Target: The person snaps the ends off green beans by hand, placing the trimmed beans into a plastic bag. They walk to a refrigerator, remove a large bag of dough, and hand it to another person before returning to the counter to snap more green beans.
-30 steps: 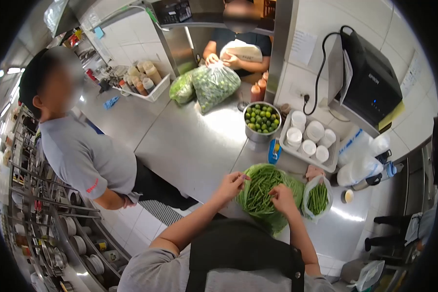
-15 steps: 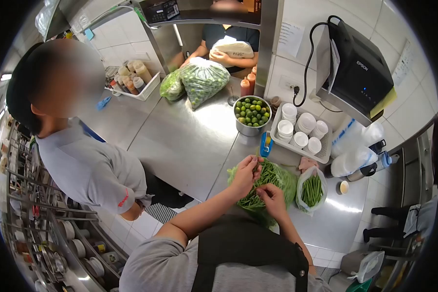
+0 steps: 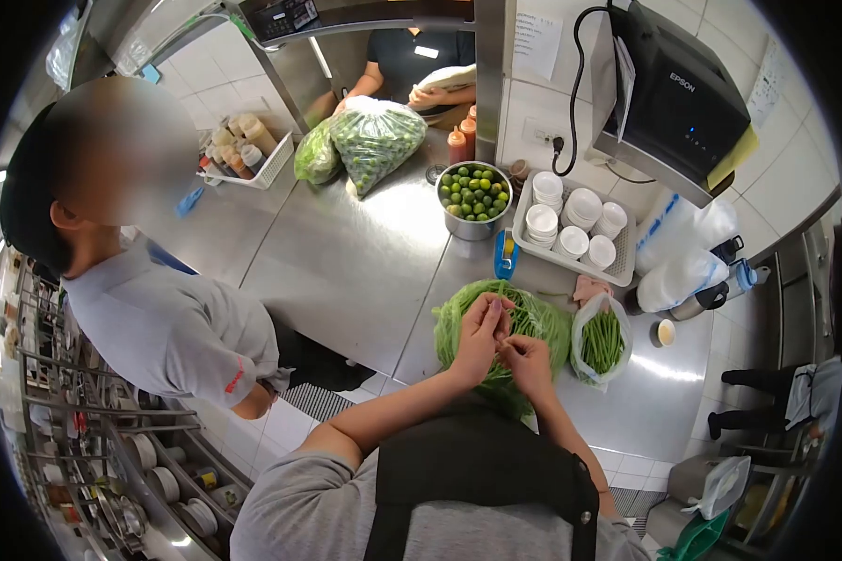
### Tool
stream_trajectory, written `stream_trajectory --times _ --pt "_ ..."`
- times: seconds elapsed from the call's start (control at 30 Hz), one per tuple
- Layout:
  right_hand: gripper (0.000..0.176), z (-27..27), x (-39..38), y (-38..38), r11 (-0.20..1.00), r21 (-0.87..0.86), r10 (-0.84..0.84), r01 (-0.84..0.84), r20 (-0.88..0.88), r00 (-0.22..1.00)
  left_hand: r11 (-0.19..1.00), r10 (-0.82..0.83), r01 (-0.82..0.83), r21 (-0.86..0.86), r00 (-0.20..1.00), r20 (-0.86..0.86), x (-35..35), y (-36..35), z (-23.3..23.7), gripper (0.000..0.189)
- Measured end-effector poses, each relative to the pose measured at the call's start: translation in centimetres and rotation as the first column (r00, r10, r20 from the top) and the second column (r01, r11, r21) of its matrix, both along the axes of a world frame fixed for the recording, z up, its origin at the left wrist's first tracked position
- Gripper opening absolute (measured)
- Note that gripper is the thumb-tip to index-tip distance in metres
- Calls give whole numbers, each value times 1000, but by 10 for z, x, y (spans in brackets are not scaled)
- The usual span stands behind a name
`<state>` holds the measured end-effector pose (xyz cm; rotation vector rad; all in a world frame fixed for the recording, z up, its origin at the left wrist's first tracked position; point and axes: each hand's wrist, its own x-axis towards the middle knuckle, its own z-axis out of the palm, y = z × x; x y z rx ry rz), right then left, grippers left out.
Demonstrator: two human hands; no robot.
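Green beans lie below both pinched hands, left hand nearer the bag's middle, apparently gripping one, right hand toward its near edge, hold unclear.

Free counter left of the hands, lime pot as obstacle ahead.

Green fruits in a metal pot

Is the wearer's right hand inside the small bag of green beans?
No, the right hand is over the large green bag, apart from the small bag.
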<state>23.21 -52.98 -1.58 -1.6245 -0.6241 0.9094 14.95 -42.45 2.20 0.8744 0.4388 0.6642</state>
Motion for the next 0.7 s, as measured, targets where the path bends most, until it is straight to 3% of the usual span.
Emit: stream_trajectory --times 0.1,0.2,0.3,0.33,0.4,0.43,0.53,0.63,0.7 --pt "22 -9 4 2 999 31 -32 32 -23 999 995 30 -30 92 1000 1 -11 6 10 22" --pt "25 5 7 1 990 -137 83 -44 296 952 986 98 -95 138 995 -19 -17 15 9 22" --pt "24 -1 10 1 960 -264 257 -96 686 681 981 104 -80 180 986 -130 -23 24 -15 24" --pt "22 -3 11 -1 958 -270 272 -101 729 628 979 94 -58 195 979 -181 -27 26 -26 25" --pt "21 -6 12 -6 952 -284 300 -111 805 512 848 40 239 473 862 -506 -40 30 -40 26" --pt "20 -5 13 -9 950 -286 306 -124 780 546 735 64 404 545 758 -649 -48 31 -39 28" --pt "19 -3 14 -19 954 -239 299 -181 702 647 325 -36 866 379 412 -911 -79 29 -34 27" --pt "21 4 20 -32 967 -117 245 -225 658 712 183 -31 817 548 562 -827 -111 26 -87 22" --pt "17 6 24 -35 966 -104 246 -235 643 725 144 -10 767 625 633 -774 -121 28 -99 24"
